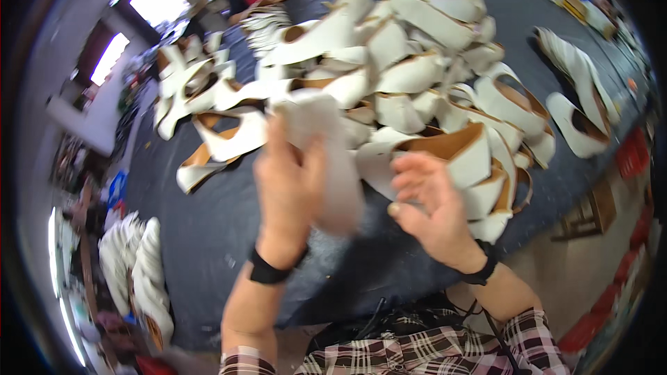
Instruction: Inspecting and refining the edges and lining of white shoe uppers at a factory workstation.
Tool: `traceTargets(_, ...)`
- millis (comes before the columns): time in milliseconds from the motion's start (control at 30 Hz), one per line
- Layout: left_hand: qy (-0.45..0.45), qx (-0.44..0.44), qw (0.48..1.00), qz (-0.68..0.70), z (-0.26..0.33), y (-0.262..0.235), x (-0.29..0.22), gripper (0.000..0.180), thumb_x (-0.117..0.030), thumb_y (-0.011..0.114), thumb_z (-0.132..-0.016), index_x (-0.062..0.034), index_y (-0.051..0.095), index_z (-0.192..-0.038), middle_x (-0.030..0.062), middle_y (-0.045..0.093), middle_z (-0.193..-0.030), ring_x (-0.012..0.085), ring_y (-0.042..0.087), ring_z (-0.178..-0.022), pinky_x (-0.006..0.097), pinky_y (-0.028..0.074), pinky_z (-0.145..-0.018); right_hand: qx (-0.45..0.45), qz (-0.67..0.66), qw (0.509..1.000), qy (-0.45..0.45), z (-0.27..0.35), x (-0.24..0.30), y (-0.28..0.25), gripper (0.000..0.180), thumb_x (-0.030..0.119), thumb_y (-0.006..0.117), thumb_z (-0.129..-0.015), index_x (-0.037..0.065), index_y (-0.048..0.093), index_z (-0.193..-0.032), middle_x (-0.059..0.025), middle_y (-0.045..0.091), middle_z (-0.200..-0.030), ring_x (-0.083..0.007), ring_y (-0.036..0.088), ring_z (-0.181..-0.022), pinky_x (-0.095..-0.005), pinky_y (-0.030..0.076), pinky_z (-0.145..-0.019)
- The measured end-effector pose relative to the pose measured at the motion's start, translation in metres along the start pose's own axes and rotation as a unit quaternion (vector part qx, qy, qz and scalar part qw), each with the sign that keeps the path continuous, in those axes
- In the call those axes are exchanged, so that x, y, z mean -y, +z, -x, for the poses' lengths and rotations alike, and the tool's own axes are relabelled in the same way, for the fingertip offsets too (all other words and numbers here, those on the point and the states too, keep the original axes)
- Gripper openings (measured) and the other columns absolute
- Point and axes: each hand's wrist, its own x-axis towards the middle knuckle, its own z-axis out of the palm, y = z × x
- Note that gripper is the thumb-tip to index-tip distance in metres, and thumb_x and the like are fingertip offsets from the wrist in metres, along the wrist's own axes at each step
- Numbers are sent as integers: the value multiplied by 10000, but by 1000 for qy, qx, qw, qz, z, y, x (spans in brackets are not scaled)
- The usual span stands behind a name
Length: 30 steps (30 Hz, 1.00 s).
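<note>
Centrally, white piece [337,177] in left fingers [276,137], room before table edge [299,312]

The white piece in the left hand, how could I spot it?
Find the big dark table, then the left hand above it. The white piece is in that hand, blurry, while the other white pieces nearby lie heaped on the table.

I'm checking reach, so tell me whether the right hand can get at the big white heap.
Likely yes: the right hand looks empty, beside the near edge of the white heap, with nothing visible between them.
</note>
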Motion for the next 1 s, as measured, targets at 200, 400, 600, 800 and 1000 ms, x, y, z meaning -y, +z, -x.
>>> traceTargets(200, -110, 268, 933, 213, 121, 3, -25, 910, -31, 551, -790, 19, -103, -1420, 239, 290, -1394, 301, 387, -1264, 366, 396, -972, 198, 257, 934, -151, 2, 20, 6, 663, 278, 726, -719, 10, 446, -1256, -212, 410, -1307, -371, 414, -1194, -418, 366, -989)
traceTargets(400, -129, 309, 936, 111, 144, -13, -28, 650, 103, 509, -805, -59, 314, -1404, 119, 479, -1296, 155, 550, -1060, 294, 500, -818, 176, 212, 957, -89, 26, -19, -5, 366, -8, 556, -763, -10, 505, -1126, -196, 579, -1047, -367, 568, -965, -398, 474, -801)
traceTargets(600, 22, 52, 982, -181, 147, 0, -20, 529, 11, 736, -642, -52, 545, -1131, 114, 609, -1001, 336, 563, -932, 412, 423, -854, 212, 214, 948, -100, 20, -4, 2, 140, 61, 541, -840, -6, 557, -962, -182, 610, -886, -362, 589, -821, -412, 476, -680)
traceTargets(800, -250, 126, 954, 108, 178, 8, 2, 175, -14, 555, -891, -22, 610, -1057, 27, 643, -960, 93, 593, -889, 232, 473, -788, 319, 200, 921, 96, 28, -25, -25, 155, 94, 534, -882, -12, 578, -985, -147, 628, -780, -199, 596, -655, -299, 466, -616)
traceTargets(1000, -366, 130, 896, 217, 187, 8, 1, 100, -65, 557, -906, -43, 593, -997, -14, 610, -865, 53, 543, -800, 203, 450, -706, 277, 140, 932, 189, 40, -37, -24, 176, 84, 507, -851, -22, 586, -968, -119, 624, -766, -168, 595, -719, -286, 473, -651)
